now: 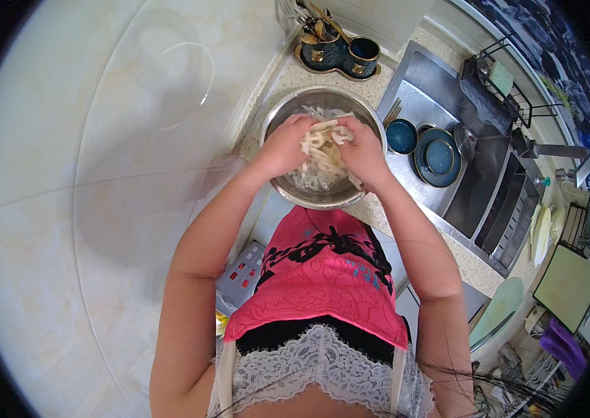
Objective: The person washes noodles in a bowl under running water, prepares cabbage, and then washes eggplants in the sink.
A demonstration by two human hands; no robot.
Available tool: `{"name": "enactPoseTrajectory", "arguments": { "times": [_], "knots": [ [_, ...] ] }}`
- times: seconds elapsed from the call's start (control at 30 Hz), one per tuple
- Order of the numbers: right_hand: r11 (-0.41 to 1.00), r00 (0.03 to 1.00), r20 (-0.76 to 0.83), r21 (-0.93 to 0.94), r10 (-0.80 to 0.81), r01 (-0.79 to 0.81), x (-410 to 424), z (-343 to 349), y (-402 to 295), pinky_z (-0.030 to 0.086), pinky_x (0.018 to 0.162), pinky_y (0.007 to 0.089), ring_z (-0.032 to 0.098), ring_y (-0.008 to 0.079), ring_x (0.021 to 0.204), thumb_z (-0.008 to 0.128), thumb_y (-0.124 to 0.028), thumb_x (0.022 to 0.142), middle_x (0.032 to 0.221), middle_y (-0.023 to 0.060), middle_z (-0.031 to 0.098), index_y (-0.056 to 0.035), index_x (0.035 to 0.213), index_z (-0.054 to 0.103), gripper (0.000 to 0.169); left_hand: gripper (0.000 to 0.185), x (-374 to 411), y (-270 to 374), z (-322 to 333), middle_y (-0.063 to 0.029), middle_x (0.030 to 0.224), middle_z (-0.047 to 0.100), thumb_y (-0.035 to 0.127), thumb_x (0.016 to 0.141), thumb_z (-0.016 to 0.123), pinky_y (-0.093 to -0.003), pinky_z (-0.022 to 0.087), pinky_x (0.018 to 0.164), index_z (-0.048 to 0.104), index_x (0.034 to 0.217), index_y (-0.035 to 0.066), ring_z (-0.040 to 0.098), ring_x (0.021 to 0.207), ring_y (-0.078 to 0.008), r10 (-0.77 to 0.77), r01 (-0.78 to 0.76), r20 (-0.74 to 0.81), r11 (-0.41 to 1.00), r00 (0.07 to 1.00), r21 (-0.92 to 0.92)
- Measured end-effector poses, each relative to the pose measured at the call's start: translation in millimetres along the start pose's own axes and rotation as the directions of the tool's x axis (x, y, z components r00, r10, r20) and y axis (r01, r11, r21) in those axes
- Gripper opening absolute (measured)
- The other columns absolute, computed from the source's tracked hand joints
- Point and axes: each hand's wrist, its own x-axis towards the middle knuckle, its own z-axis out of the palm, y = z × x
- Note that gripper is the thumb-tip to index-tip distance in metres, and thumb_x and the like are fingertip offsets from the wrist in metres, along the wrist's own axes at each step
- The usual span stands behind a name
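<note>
A stainless-steel bowl (pixel 284 111) sits on the countertop in front of me, close to the pink apron. In it are pale lotus root slices (pixel 322 157) in what looks like water. My left hand (pixel 291 142) reaches in from the left side, fingers curled around some of the slices. From the right, my right hand (pixel 362 149) grips more slices, one showing its holes near the fingertips. Both hands are close together above the middle of the bowl. Some fingertips are hidden behind the slices and the hands.
Behind the bowl stands a dark utensil holder (pixel 321 56) with several utensils. To the right, a steel sink (pixel 404 94) holds a blue bowl (pixel 401 137), blue plates (pixel 420 170) and a ladle (pixel 465 141). A faucet (pixel 556 151) juts over it. A tiled wall (pixel 133 157) rises at left.
</note>
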Motion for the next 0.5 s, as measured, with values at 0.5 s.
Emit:
{"name": "enactPoseTrajectory", "arguments": {
  "times": [0.5],
  "knots": [
    [0.965, 0.971, -0.038, 0.129, 0.237, -0.230, 10.6, 43.1, 40.2, 0.049, 0.085, 0.0407, 0.063, 0.0388, 0.097, 0.071, -0.029, 0.076, 0.104, 0.0244, 0.064, -0.0050, 0.124, 0.047, 0.059, 0.091, -2.7, -2.5, 28.1, -0.0199, 0.125, 0.042, 0.007, 0.056, 0.082, -0.0420, 0.044, 0.097, 0.038, 0.136, 0.016, 0.048, 0.116, -0.0419, -0.182, 0.175, 0.118, 0.982, 0.976, 0.073]
  ]
}}
